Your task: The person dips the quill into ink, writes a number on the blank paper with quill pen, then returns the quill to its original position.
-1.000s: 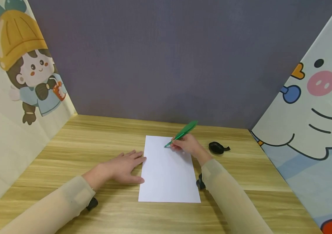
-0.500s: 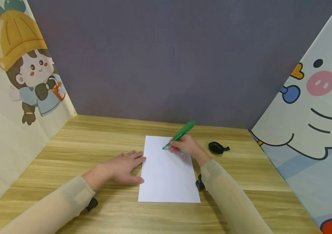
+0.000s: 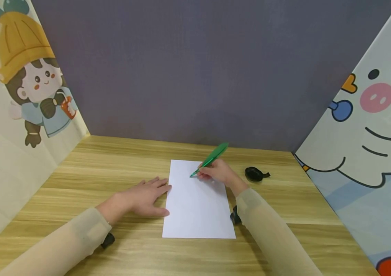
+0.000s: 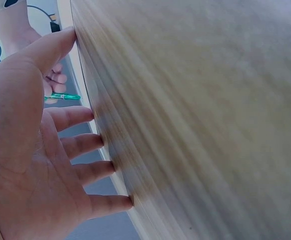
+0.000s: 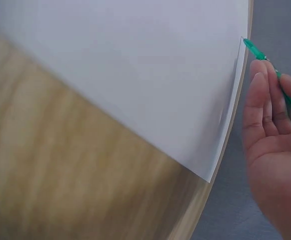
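Note:
A white sheet of paper (image 3: 197,214) lies upright in front of me on the wooden table, with no marks visible on it. My right hand (image 3: 218,170) pinches a green feather-shaped pen (image 3: 217,153) between thumb and fingers over the sheet's upper right part. The pen slants, its tip down at the paper and its feather end up to the right. In the right wrist view the pen's tip (image 5: 248,42) comes right at the sheet's surface. My left hand (image 3: 147,197) rests with spread fingers on the table, its thumb and fingertips at the paper's left edge.
Beyond the right hand lies a small black oval object (image 3: 254,174) with a short tail. Black pieces sit under both sleeves at the wrists. A dark grey panel (image 3: 188,76) closes off the table's back, and printed cartoon walls (image 3: 367,153) flank it.
The right hand and the pen have shifted slightly left and toward me, the tip sliding a short way over the sheet. The left hand and the paper keep their places.

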The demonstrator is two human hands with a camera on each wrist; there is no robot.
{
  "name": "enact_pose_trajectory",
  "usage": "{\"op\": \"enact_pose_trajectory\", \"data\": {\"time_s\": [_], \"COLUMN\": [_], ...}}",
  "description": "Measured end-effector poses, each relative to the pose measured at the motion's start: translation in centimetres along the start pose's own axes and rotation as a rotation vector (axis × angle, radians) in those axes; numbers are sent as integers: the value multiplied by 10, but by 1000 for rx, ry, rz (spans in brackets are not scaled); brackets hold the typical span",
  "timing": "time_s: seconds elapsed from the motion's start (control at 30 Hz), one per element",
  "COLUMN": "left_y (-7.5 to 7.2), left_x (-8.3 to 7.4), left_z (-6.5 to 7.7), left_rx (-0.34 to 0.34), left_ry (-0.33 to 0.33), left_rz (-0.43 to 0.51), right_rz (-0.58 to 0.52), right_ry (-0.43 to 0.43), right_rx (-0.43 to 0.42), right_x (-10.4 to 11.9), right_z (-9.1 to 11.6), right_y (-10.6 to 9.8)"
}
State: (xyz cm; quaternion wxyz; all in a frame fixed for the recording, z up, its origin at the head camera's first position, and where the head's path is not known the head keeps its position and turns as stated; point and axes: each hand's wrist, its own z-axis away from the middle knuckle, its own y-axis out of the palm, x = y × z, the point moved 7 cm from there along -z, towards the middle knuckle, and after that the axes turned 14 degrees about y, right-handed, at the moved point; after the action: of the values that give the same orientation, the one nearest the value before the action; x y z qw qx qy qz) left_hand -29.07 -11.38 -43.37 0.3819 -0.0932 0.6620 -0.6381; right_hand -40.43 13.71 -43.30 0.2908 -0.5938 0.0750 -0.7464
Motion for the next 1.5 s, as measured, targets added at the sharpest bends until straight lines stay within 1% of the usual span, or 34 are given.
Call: {"op": "enact_pose_trajectory", "data": {"time_s": [0.33,0.6,0.83,1.33,1.5], "left_y": [0,0,0,0,1], "left_x": [1,1,2,2,2], "left_z": [-1,0,-1,-1,-1], "left_rx": [3,3,3,8,9], "left_ry": [-4,-5,-3,-7,-6], "left_rz": [-7,4,-2,-6,-4], "right_rz": [8,1,26,34,41], "right_ry": [8,-11,-13,-28,-14], "right_rx": [15,48,62,86,98], "right_x": [1,1,2,2,0], "right_z": [5,4,7,14,15], "right_y": [3,6,8,13,14]}}
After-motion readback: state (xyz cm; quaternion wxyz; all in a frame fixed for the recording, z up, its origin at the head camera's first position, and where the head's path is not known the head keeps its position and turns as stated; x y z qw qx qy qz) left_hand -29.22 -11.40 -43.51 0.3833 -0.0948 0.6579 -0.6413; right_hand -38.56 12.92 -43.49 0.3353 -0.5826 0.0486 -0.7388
